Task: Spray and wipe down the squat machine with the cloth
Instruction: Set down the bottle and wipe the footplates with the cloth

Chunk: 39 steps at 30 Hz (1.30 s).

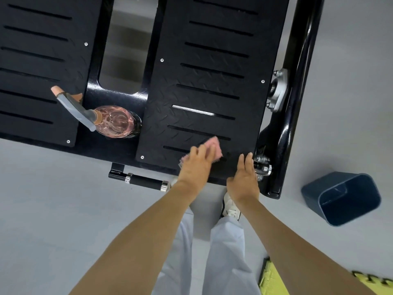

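Note:
The squat machine's black slotted footplate [204, 81] fills the upper part of the head view. My left hand [196, 165] presses a pink cloth [215, 146] flat onto the plate's near right panel, close to its front edge. Just to the right, my right hand [244, 177] rests flat on the plate's front right corner, fingers together and holding nothing. A clear pink spray bottle [116, 121] with a grey trigger head stands on the bar between the two panels, left of my hands.
A dark blue bin [342, 199] lies tipped on the grey floor at the right. A black handle with chrome ends [145, 182] sticks out below the plate's front edge. The machine's black frame tube [297, 81] runs along the right. Yellow-green foam mats [274, 279] lie at bottom right.

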Tool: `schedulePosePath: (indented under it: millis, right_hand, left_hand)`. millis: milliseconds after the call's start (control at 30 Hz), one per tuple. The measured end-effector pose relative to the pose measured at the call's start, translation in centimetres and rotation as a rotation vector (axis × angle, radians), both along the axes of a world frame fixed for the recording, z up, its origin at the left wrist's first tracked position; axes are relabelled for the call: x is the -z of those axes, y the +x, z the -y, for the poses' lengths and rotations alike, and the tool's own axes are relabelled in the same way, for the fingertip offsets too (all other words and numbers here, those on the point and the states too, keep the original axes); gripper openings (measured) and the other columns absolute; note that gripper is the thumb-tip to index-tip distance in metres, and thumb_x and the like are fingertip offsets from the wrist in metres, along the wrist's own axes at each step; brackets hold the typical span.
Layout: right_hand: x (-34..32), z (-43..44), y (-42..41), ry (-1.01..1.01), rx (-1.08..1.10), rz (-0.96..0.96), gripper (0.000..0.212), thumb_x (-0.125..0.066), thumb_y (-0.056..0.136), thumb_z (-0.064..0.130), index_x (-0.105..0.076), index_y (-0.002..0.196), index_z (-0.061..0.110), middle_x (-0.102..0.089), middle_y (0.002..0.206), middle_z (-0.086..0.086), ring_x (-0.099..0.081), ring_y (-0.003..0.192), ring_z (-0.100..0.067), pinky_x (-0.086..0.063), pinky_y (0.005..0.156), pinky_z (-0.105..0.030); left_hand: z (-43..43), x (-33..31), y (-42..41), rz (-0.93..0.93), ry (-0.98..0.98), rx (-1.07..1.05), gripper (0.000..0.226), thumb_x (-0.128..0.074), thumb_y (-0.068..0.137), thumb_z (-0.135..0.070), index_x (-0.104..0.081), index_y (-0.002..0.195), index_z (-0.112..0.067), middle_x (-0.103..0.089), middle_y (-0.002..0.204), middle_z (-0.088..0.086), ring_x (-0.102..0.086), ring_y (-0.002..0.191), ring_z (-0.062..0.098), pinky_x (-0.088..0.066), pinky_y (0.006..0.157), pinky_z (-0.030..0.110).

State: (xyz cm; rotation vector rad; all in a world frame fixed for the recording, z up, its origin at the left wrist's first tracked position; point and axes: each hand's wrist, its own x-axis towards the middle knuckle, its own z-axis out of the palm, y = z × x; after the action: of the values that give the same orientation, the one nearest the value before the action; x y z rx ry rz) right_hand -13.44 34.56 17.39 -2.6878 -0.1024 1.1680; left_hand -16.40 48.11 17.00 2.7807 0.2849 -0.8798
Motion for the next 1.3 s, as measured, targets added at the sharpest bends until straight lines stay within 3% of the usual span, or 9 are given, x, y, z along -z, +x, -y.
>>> schedulePosePath:
  millis: [167,400,667,833,967,1067,1133,1200,1300]
  right_hand:
    - [0.0,0.7,0.3,0.038,-0.022,-0.032,0.076,-0.046,0.094,0.012,0.002,0.153,0.010,0.018,0.159,-0.002,0.007,0.148,-0.017,-0.019,0.119,-0.039]
    - [0.3,1.9,0.1,0.110,-0.032,-0.031,0.076,-0.047,0.094,0.011,0.001,0.153,0.009,0.019,0.159,0.002,0.002,0.148,-0.017,-0.029,0.115,-0.036]
    - [0.1,3.1,0.2,0.134,0.009,-0.040,0.070,-0.048,0.090,0.008,-0.015,0.152,0.008,0.016,0.159,0.003,-0.019,0.145,-0.018,-0.042,0.104,-0.036]
    - [-0.4,2.8,-0.4,0.193,0.152,-0.105,0.056,-0.041,0.096,0.008,-0.023,0.149,0.002,0.006,0.160,-0.008,-0.013,0.147,-0.024,-0.031,0.110,-0.029]
    - [-0.7,3.1,-0.5,0.262,0.282,-0.133,0.043,-0.039,0.091,-0.003,-0.046,0.134,-0.007,-0.012,0.159,-0.011,-0.033,0.138,-0.027,-0.035,0.105,-0.028]
    - [0.1,4.1,-0.3,0.296,0.371,-0.042,0.029,-0.041,0.086,-0.007,-0.065,0.103,-0.007,-0.052,0.134,-0.013,-0.059,0.106,-0.029,-0.050,0.087,-0.034]
    - [0.2,4.9,0.0,0.304,0.355,-0.012,0.025,-0.043,0.086,-0.007,-0.068,0.091,-0.005,-0.065,0.099,-0.010,-0.060,0.081,-0.020,-0.049,0.072,-0.022]
    - [-0.1,5.6,0.2,0.256,0.269,-0.029,0.029,-0.042,0.088,-0.004,-0.061,0.067,0.002,-0.058,0.070,0.000,-0.048,0.061,-0.014,-0.038,0.053,-0.009]
    - [-0.2,6.3,-0.3,0.118,0.226,-0.056,0.032,-0.041,0.089,-0.002,-0.038,0.059,0.011,-0.041,0.062,0.004,-0.040,0.057,-0.017,-0.027,0.044,-0.015]
  left_hand:
    - [-2.6,0.1,0.3,-0.022,-0.050,0.191,0.086,-0.052,0.082,0.005,-0.007,0.152,-0.017,-0.027,0.130,0.009,-0.034,0.115,0.026,-0.048,0.078,0.032]
    - [-2.9,0.1,0.2,0.013,0.052,-0.518,0.081,-0.054,0.084,0.002,-0.011,0.152,-0.013,-0.027,0.133,0.015,-0.032,0.116,0.030,-0.046,0.081,0.032]
    - [4.6,-0.2,1.0,-0.038,-0.158,0.148,0.078,-0.052,0.085,0.000,-0.015,0.150,-0.020,-0.029,0.126,0.009,-0.033,0.109,0.024,-0.043,0.072,0.031]
    - [3.2,-1.3,3.6,0.139,-0.157,-0.233,0.080,-0.054,0.078,0.005,-0.023,0.147,-0.021,-0.029,0.117,0.010,-0.036,0.103,0.024,-0.041,0.066,0.033]
    - [3.4,-0.4,6.3,0.104,-0.074,-0.077,0.082,-0.055,0.082,0.005,-0.018,0.150,-0.021,-0.030,0.125,0.012,-0.034,0.111,0.027,-0.045,0.071,0.030]
    - [5.3,0.3,5.7,0.025,-0.044,0.094,0.082,-0.053,0.085,0.002,-0.012,0.151,-0.025,-0.025,0.134,0.011,-0.032,0.117,0.028,-0.047,0.084,0.036]
    - [6.6,0.3,3.4,-0.017,-0.061,0.288,0.082,-0.050,0.085,0.003,-0.011,0.151,-0.027,-0.025,0.135,0.009,-0.032,0.118,0.028,-0.046,0.081,0.033]
    - [7.1,0.1,1.1,-0.080,-0.082,0.455,0.082,-0.048,0.086,0.002,-0.009,0.151,-0.028,-0.027,0.134,0.008,-0.033,0.117,0.027,-0.044,0.078,0.031]
    - [6.9,-0.5,0.1,-0.089,-0.116,0.425,0.086,-0.050,0.084,0.005,-0.010,0.151,-0.030,-0.028,0.130,0.007,-0.033,0.115,0.025,-0.043,0.078,0.031]
